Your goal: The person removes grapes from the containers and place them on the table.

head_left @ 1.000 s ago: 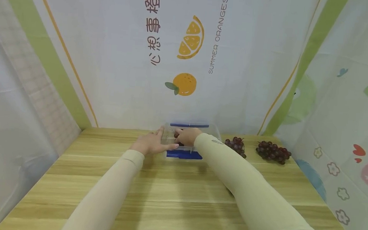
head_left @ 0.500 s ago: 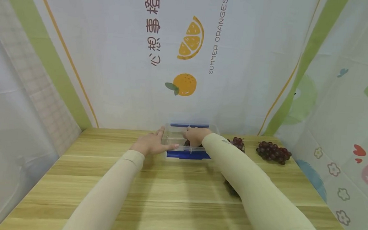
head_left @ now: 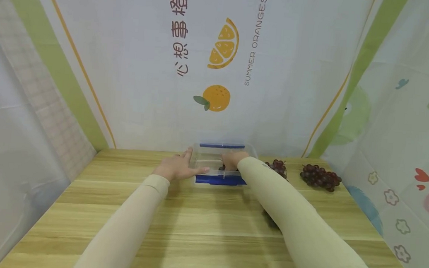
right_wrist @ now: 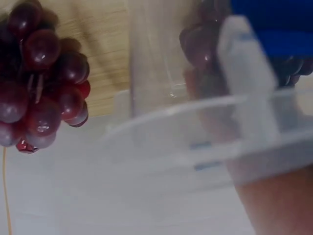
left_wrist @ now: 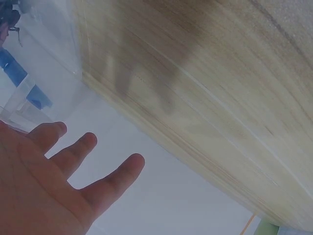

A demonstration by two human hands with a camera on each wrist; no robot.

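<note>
A clear plastic box (head_left: 203, 153) with blue latches lies at the back of the table. My left hand (head_left: 176, 167) rests at its left end with fingers spread; the left wrist view has several of those fingers (left_wrist: 115, 181) extended. Inside the box, my right hand (head_left: 233, 159) reaches down and holds a bunch of dark red grapes (head_left: 222, 167), mostly hidden under it. Through the clear wall in the right wrist view, grapes (right_wrist: 198, 44) appear by the fingers, whose exact hold is blurred.
Right of the box lies a second grape bunch (head_left: 277, 166), partly behind my right sleeve. Farther right is another bunch (head_left: 319, 177). A dark bunch (head_left: 270, 221) shows beside my right forearm. A printed cloth (head_left: 145, 104) hangs behind the wooden table (head_left: 199, 249).
My right hand has shifted rightward inside the box, and the grapes under it have moved along. My left hand has stayed at the box's left end.
</note>
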